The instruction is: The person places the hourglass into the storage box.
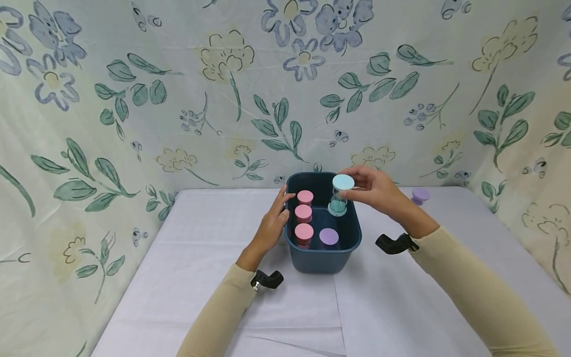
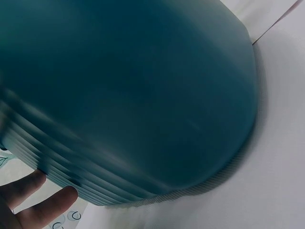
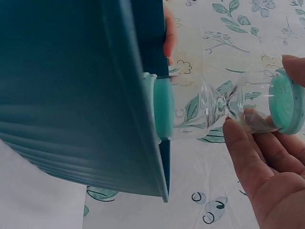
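My right hand [image 1: 376, 192] pinches a teal sand timer [image 3: 214, 107] near its upper end, with thumb and fingers around the cap and glass. The timer stands upright at the right side of a dark blue bin [image 1: 323, 262], its lower end below the rim and teal sand at its bottom. My left hand [image 1: 270, 225] rests on the bin's left side, fingers extended along the rim; two of its fingers [image 2: 50, 205] show beside the bin's wall in the left wrist view. Inside the bin, a row of pink-capped timers [image 1: 304, 213] lines the left side, and a purple-capped timer [image 1: 329, 237] stands at the near right.
Another purple timer [image 1: 420, 196] stands on the white-covered table [image 1: 200, 277], right of the bin and behind my right forearm. A floral cloth [image 1: 276, 89] hangs along the back and sides. Black wrist mounts [image 1: 397, 244] sit at both cuffs.
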Tool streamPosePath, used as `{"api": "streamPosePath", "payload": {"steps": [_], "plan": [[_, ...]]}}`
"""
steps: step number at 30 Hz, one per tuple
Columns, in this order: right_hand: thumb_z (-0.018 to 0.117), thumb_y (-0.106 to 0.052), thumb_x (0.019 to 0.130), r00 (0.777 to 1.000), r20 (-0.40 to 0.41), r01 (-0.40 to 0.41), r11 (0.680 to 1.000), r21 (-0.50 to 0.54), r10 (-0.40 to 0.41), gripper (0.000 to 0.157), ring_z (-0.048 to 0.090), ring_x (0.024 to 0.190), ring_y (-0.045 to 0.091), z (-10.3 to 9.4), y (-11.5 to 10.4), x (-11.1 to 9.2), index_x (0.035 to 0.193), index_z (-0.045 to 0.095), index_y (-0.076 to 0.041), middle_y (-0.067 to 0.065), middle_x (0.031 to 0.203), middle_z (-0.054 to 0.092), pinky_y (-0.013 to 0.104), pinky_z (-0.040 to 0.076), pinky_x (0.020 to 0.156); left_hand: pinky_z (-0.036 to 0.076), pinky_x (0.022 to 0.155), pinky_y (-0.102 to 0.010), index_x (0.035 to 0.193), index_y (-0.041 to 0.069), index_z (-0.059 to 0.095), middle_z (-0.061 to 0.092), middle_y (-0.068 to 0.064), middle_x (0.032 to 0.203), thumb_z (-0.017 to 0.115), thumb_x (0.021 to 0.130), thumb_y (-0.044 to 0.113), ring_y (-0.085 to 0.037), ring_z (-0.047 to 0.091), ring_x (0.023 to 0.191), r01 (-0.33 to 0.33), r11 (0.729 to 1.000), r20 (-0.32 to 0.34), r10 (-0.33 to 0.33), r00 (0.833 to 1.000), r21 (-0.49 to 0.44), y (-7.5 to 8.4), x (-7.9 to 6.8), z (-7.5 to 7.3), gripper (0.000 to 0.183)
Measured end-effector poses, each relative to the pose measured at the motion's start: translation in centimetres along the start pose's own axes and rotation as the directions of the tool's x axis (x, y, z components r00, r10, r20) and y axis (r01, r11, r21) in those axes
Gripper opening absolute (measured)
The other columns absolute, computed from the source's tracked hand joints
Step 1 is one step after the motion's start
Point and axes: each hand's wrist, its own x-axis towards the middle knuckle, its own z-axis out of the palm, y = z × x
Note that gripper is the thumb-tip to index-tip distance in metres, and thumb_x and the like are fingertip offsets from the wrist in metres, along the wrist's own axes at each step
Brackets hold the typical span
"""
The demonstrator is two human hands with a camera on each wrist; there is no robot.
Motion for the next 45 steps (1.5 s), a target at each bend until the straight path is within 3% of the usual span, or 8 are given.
{"api": "streamPosePath", "payload": {"steps": [9, 16, 22, 29, 39, 45], "plan": [[0.077, -0.025, 0.083, 0.998, 0.062, 0.001, 1.0, -0.001, -0.001, 0.049, 0.062, 0.108, 0.025, 0.5, 1.3, 0.2, 0.125, 0.056, -0.01, 0.008, 0.117, 0.063, 0.041, 0.051, 0.091, 0.03, 0.108, -0.053, 0.147, 0.024, 0.037, 0.01, 0.004, 0.162, 0.03, 0.101, 0.032, -0.016, 0.017, 0.146, -0.005, 1.0, 0.004, 0.005, 1.0, -0.001, 0.0, 0.0, 0.0, 0.047], [0.077, -0.024, 0.083, 0.992, 0.096, 0.084, 0.992, -0.094, -0.075, 0.043, 0.06, 0.107, 0.025, 0.7, 2.3, 0.2, 0.119, 0.06, -0.009, 0.007, 0.115, 0.061, 0.047, 0.048, 0.096, 0.03, 0.109, -0.051, 0.147, 0.026, 0.036, 0.009, 0.005, 0.162, 0.029, 0.101, 0.034, -0.013, 0.015, 0.146, 0.009, 1.0, 0.009, -0.01, 1.0, 0.024, 0.1, 0.0, 0.1, 0.047], [0.078, -0.03, 0.08, 0.993, 0.087, 0.1, 0.958, -0.267, -0.08, 0.046, 0.057, 0.113, 0.027, 1.3, 2.5, 0.1, 0.118, 0.061, -0.01, 0.006, 0.115, 0.062, 0.055, 0.038, 0.103, 0.03, 0.109, -0.052, 0.147, 0.025, 0.036, 0.01, 0.003, 0.162, 0.028, 0.1, 0.033, -0.014, 0.015, 0.146, 0.012, 1.0, 0.005, -0.012, 1.0, 0.029, 0.2, 0.1, 0.1, 0.048], [0.078, -0.027, 0.079, 0.994, 0.083, 0.097, 0.906, -0.412, -0.069, 0.048, 0.052, 0.119, 0.031, 2.0, 3.0, 0.0, 0.119, 0.06, -0.007, 0.01, 0.121, 0.062, 0.059, 0.038, 0.101, 0.03, 0.108, -0.052, 0.147, 0.025, 0.036, 0.01, 0.001, 0.162, 0.028, 0.1, 0.034, -0.014, 0.015, 0.146, 0.015, 0.999, 0.005, -0.015, 1.0, 0.033, 0.3, 0.1, 0.1, 0.048], [0.08, -0.023, 0.078, 0.988, 0.119, 0.142, 0.875, -0.463, -0.097, 0.046, 0.055, 0.107, 0.029, 2.6, 3.8, -0.2, 0.115, 0.06, -0.004, 0.012, 0.115, 0.062, 0.051, 0.047, 0.096, 0.03, 0.108, -0.053, 0.146, 0.027, 0.036, 0.011, -0.002, 0.162, 0.03, 0.1, 0.03, -0.016, 0.017, 0.146, 0.021, 0.999, 0.002, -0.021, 1.0, 0.026, 0.5, 0.2, 0.1, 0.046], [0.08, -0.024, 0.078, 0.987, 0.138, 0.144, 0.865, -0.481, -0.087, 0.044, 0.054, 0.109, 0.03, 2.9, 3.8, -0.1, 0.112, 0.061, -0.005, 0.013, 0.117, 0.061, 0.052, 0.045, 0.097, 0.03, 0.108, -0.053, 0.146, 0.026, 0.036, 0.01, 0.006, 0.162, 0.031, 0.101, 0.029, -0.015, 0.017, 0.146, 0.012, 1.0, 0.0, -0.012, 1.0, 0.023, 0.4, 0.2, 0.0, 0.046]]}}
